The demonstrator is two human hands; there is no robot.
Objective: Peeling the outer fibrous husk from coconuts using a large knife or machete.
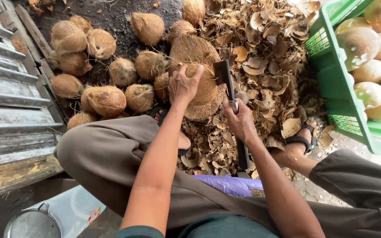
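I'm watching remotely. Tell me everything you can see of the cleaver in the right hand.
The cleaver has a dark, flat, roughly rectangular metal blade on a narrow metal neck, and a dark handle whose butt sticks out below the fist. The right hand grips the handle. The tool stands nearly upright in the view, blade away from the person, right beside the husked brown coconut that the left hand presses on top of a round block. Whether the edge touches the coconut cannot be told.

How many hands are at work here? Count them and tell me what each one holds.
2. The left hand grips the top of a brown coconut. The right hand grips the cleaver, with its blade up beside that coconut. No other hands show.
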